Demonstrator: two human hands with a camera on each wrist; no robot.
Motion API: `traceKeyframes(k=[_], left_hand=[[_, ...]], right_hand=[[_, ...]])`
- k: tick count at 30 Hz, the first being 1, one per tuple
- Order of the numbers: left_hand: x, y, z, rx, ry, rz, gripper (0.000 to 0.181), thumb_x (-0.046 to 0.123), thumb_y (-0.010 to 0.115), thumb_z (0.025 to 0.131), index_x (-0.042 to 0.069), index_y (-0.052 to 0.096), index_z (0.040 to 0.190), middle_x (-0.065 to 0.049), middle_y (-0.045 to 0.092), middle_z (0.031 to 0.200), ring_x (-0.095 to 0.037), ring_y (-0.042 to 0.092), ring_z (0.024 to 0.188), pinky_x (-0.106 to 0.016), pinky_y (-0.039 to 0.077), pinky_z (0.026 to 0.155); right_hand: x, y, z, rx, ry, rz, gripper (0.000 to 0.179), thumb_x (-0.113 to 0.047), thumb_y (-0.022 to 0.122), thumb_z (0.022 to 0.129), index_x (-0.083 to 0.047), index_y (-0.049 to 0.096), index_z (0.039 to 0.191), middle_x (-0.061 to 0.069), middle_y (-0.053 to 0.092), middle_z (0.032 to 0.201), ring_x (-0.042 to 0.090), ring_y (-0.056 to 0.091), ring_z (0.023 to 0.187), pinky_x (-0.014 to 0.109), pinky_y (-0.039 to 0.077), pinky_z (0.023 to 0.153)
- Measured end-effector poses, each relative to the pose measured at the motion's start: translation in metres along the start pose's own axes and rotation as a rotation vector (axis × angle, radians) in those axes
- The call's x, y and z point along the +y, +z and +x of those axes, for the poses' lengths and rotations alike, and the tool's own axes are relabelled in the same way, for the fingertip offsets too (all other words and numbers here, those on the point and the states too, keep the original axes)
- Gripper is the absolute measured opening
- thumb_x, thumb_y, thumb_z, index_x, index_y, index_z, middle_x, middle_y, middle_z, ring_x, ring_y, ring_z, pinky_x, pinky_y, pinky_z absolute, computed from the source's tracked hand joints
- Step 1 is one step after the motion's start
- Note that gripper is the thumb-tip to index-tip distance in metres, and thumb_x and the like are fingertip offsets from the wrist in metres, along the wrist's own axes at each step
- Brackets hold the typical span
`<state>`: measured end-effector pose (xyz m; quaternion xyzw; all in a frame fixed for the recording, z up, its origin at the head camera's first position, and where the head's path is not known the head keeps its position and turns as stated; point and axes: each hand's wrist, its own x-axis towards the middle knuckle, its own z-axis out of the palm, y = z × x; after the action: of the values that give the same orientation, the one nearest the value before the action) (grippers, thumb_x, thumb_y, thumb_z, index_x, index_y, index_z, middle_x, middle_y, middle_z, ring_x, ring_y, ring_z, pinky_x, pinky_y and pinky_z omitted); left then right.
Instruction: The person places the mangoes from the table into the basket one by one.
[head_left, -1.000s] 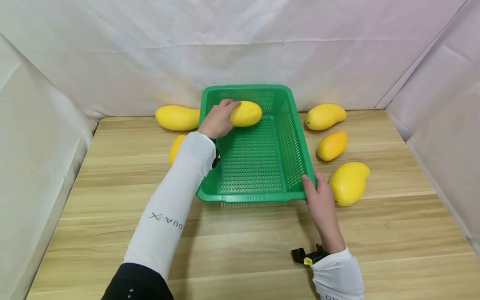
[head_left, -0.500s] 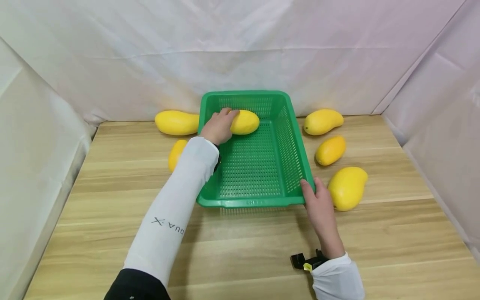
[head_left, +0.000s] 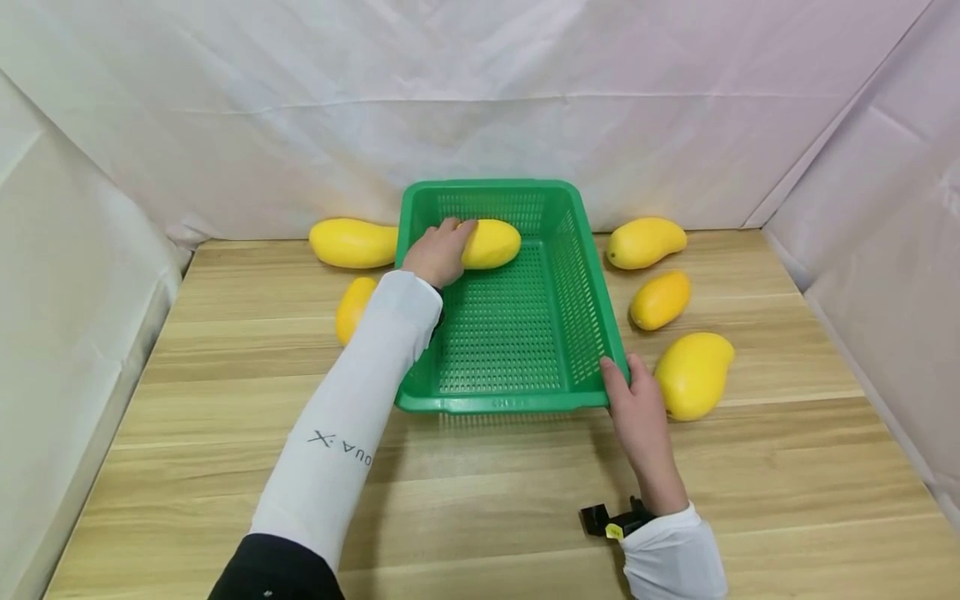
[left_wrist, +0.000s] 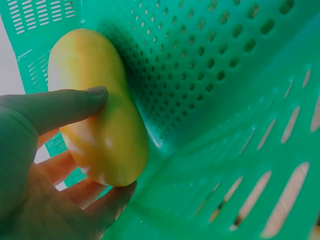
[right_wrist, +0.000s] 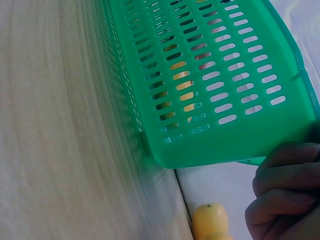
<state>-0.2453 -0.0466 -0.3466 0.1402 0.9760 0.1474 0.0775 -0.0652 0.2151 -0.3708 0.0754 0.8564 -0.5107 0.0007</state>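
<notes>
A green plastic basket (head_left: 517, 404) with slotted walls stands in the middle of the wooden table. Inside its far left part, my left hand (head_left: 438, 252) holds a long yellow mango (head_left: 492, 244). The left wrist view shows the thumb laid across the mango (left_wrist: 95, 135) and the other fingers behind and under it, close to the basket wall (left_wrist: 210, 130). At the near right corner my right hand (head_left: 637, 408) grips the basket rim, thumb on the inner side. Its curled fingers (right_wrist: 285, 172) show outside the wall in the right wrist view.
Right of the basket lie three yellow mangoes: a curved one (head_left: 647, 243), a small one (head_left: 661, 300) and a plump one (head_left: 694, 375). To the left are a long mango (head_left: 354, 243) and one partly behind the sleeve (head_left: 352, 308). White cloth (head_left: 480, 100) encloses the table (head_left: 480, 500).
The whole scene sits slightly lower in the head view than a second ago. The mango is a little farther from the basket's far rim. Both hands keep their hold.
</notes>
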Motion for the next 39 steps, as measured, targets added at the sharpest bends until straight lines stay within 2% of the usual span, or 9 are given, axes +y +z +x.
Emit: traceKeyframes(k=[10,16,20,31,39], left_hand=[[0.0028,0.0013,0.0012,-0.039,-0.034,0.017,0.059,0.012,0.047,0.091,0.019,0.019,0.143,-0.012,0.031,0.138,-0.033,0.035,0.119,-0.045,0.037,0.091],[0.0048,0.0026,0.0018,-0.021,-0.053,0.023,0.057,0.014,0.045,0.092,0.017,0.019,0.142,-0.013,0.031,0.137,-0.032,0.033,0.121,-0.045,0.035,0.092],[0.0042,0.0036,0.0016,-0.022,-0.066,0.003,0.058,0.016,0.046,0.091,0.016,0.019,0.143,-0.013,0.031,0.137,-0.033,0.033,0.12,-0.045,0.035,0.093],[0.0048,0.0026,0.0034,-0.054,-0.065,0.024,0.053,0.019,0.042,0.094,0.018,0.021,0.142,-0.014,0.034,0.135,-0.032,0.038,0.115,-0.045,0.038,0.088],[0.0062,0.0025,0.0042,-0.044,-0.104,0.042,0.056,0.017,0.038,0.095,0.02,0.011,0.144,-0.013,0.027,0.139,-0.033,0.032,0.121,-0.046,0.037,0.09]], right_hand=[[-0.0015,-0.0015,0.0004,-0.009,0.001,-0.001,0.046,-0.045,0.038,0.092,-0.006,0.05,0.113,0.011,0.045,0.065,0.015,0.039,0.05,0.024,0.036,0.044],[-0.0034,-0.0026,-0.0002,-0.009,0.013,0.002,0.044,-0.044,0.038,0.093,-0.006,0.05,0.112,0.013,0.056,0.076,0.018,0.047,0.056,0.023,0.04,0.048],[-0.0039,-0.0029,-0.0005,-0.012,0.016,0.001,0.044,-0.043,0.038,0.093,-0.005,0.05,0.112,0.015,0.059,0.083,0.015,0.051,0.06,0.023,0.042,0.05],[-0.0045,-0.0036,0.0007,-0.019,0.018,-0.005,0.047,-0.045,0.037,0.093,-0.004,0.049,0.114,0.015,0.06,0.088,0.015,0.053,0.065,0.028,0.047,0.056],[-0.006,-0.0024,0.0006,-0.015,-0.009,0.01,0.047,-0.044,0.038,0.093,-0.004,0.049,0.114,0.013,0.06,0.092,0.016,0.054,0.069,0.025,0.047,0.058]])
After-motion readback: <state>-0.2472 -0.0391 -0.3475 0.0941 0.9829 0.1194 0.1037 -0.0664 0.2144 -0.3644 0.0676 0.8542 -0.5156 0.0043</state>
